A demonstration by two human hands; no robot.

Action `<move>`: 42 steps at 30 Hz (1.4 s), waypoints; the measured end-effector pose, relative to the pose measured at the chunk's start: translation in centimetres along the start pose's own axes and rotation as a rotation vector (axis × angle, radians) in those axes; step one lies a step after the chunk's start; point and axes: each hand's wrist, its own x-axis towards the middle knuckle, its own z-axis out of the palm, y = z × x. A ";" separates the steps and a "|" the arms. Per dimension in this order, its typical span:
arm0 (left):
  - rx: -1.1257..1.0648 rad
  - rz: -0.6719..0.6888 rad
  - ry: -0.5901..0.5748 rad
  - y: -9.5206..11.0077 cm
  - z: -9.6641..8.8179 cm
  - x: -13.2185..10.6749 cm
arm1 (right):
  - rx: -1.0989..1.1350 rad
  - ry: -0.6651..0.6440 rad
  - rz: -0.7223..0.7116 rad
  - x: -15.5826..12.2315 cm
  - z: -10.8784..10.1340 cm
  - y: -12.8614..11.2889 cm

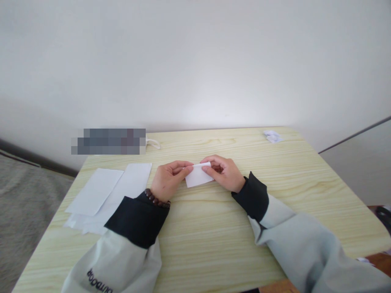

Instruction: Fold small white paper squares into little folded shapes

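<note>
A small folded piece of white paper (198, 177) lies near the middle of a light wooden table (214, 228). My left hand (167, 179) pinches its left end with fingers curled. My right hand (223, 171) grips its right end and upper edge, thumb against the paper. Both hands rest on the tabletop. A bead bracelet (156, 199) circles my left wrist.
A loose stack of white paper sheets (105, 191) lies at the table's left side, partly under my left sleeve. Small crumpled white bits (273, 136) sit at the far right corner. A white cord loop (152, 142) lies at the far edge. A pale wall stands behind.
</note>
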 end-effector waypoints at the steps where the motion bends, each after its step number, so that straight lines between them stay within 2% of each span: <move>1: 0.004 0.005 0.006 0.1 0.1 -0.1 | -0.035 0.014 -0.011 0.0 0.1 -0.2; 6: 0.045 0.047 0.011 0.1 0.6 -0.4 | -0.187 0.092 -0.136 -0.3 0.9 -1.2; 10: 0.100 0.102 0.005 -0.2 0.9 -0.6 | -0.221 0.146 -0.186 -0.3 1.3 -1.4; 18: 0.168 0.172 0.016 -0.6 1.0 -0.6 | -0.288 0.104 -0.217 -0.3 1.1 -1.1; 27: 0.315 0.190 0.005 -0.8 0.6 -0.7 | -0.334 0.024 -0.208 -0.4 1.0 -1.1; 33: 0.244 0.136 -0.025 -0.3 0.4 -0.6 | -0.338 -0.064 -0.207 0.1 0.2 -0.9; 38: 0.147 0.092 0.026 0.5 0.1 -0.3 | -0.243 -0.069 -0.163 0.3 -0.9 -0.6; 42: 0.125 0.079 0.024 0.5 0.0 -0.2 | -0.159 -0.077 -0.092 0.2 -1.6 -0.5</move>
